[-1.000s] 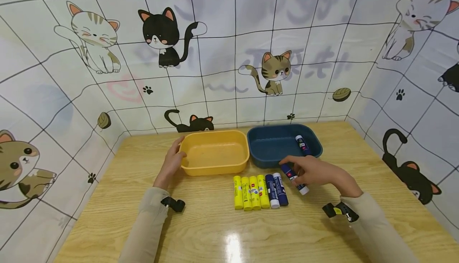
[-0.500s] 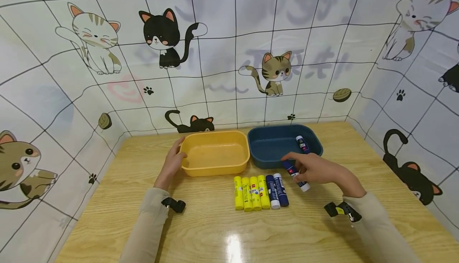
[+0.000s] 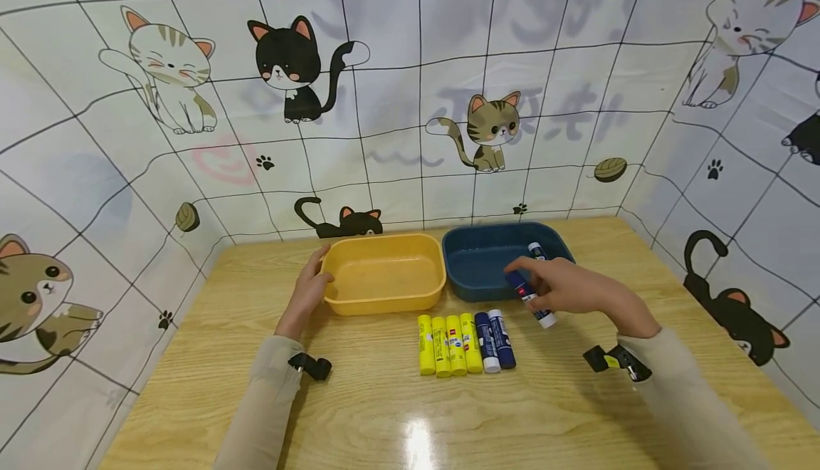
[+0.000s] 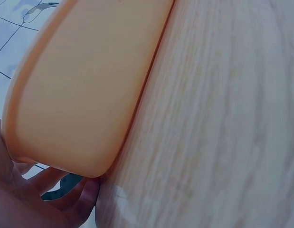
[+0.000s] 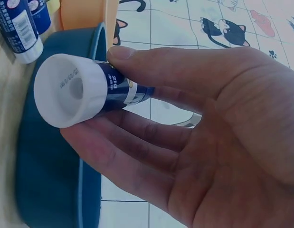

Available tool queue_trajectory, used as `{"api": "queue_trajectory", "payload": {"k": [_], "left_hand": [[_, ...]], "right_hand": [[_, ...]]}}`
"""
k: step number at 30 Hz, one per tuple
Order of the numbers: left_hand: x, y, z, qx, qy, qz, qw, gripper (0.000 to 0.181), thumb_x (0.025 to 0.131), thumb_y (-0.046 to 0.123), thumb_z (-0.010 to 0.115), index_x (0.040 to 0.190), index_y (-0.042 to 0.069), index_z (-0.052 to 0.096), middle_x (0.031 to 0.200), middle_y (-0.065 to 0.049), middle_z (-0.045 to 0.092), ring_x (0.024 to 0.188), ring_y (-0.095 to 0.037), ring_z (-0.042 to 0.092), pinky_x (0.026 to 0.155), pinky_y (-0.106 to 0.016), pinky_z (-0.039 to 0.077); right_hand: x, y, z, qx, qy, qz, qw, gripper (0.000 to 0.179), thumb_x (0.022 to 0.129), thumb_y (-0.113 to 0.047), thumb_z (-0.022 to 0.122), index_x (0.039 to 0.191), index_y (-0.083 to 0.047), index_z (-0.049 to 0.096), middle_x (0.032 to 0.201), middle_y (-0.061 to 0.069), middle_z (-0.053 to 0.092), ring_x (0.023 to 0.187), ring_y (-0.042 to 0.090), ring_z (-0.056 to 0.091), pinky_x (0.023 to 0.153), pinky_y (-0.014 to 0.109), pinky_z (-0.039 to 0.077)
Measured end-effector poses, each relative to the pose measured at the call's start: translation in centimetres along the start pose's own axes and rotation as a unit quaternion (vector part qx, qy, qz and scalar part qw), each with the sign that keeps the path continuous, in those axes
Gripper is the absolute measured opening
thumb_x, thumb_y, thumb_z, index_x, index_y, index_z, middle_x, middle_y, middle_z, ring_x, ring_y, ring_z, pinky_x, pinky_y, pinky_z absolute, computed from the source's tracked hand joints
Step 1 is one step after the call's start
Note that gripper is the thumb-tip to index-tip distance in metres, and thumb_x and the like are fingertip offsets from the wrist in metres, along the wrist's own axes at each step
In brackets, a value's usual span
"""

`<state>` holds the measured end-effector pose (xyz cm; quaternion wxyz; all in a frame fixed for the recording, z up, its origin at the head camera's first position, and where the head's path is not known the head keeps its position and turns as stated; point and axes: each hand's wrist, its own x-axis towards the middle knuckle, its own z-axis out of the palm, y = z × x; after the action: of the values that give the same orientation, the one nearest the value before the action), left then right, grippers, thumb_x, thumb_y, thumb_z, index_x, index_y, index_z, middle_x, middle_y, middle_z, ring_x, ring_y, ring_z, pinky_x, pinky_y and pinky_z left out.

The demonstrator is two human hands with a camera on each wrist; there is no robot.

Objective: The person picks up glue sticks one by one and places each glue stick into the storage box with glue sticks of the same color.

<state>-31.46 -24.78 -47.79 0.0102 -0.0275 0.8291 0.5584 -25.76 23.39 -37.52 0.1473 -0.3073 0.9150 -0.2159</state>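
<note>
My left hand (image 3: 310, 288) grips the left end of a yellow plastic bin (image 3: 384, 306); in the left wrist view its fingers (image 4: 82, 202) curl against the bin's end wall. My right hand (image 3: 566, 288) pinches a dark blue glue stick (image 3: 522, 286), held tilted over the near rim of a navy blue bin (image 3: 477, 292). Its white end (image 5: 71, 90) faces the right wrist camera. Inside the navy bin lies another blue glue stick (image 3: 537, 251), partly hidden behind the right hand.
In front of the bins, several yellow glue sticks (image 3: 440, 345) lie in a row with two blue glue sticks (image 3: 495, 340) at its right end. Both bins stand side by side on a wooden table (image 3: 359, 399), before a cat-patterned cloth backdrop (image 3: 397, 100).
The right hand has lifted the blue glue stick slightly and carried it away from me, from the table in front of the navy bin to its near rim. The left hand stays put.
</note>
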Motion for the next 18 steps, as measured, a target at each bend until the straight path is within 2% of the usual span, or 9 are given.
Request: {"api": "queue_trajectory", "payload": {"k": [9, 15, 18], "left_hand": [[0.0, -0.1, -0.2, -0.009, 0.000, 0.005, 0.9999, 0.074, 0.097, 0.002, 0.042, 0.166, 0.023, 0.026, 0.161, -0.024, 0.041, 0.129, -0.038, 0.055, 0.088, -0.031, 0.054], [0.0, 0.0, -0.2, -0.007, -0.002, 0.009, 0.9999, 0.074, 0.097, 0.002, 0.042, 0.166, 0.019, 0.025, 0.160, -0.026, 0.042, 0.130, -0.038, 0.055, 0.091, -0.032, 0.053], [-0.1, 0.0, -0.3, -0.006, -0.003, 0.009, 0.9999, 0.074, 0.097, 0.002, 0.042, 0.166, 0.020, 0.025, 0.160, -0.025, 0.041, 0.131, -0.038, 0.054, 0.094, -0.034, 0.052]], "right_hand": [[0.8, -0.5, -2.3, -0.009, -0.020, 0.014, 0.9997, 0.061, 0.094, -0.019, 0.074, 0.148, -0.010, 0.046, 0.079, -0.002, 0.057, 0.061, 0.010, 0.050, 0.060, 0.027, 0.043], [1.4, -1.0, -4.0, -0.031, -0.007, 0.035, 0.9989, 0.061, 0.095, -0.018, 0.072, 0.149, -0.009, 0.045, 0.077, 0.000, 0.055, 0.061, 0.013, 0.046, 0.060, 0.030, 0.040], [1.9, -1.1, -4.8, -0.040, -0.008, 0.033, 0.9986, 0.062, 0.095, -0.017, 0.072, 0.149, -0.007, 0.045, 0.078, -0.001, 0.060, 0.063, 0.013, 0.051, 0.061, 0.031, 0.044]]}}
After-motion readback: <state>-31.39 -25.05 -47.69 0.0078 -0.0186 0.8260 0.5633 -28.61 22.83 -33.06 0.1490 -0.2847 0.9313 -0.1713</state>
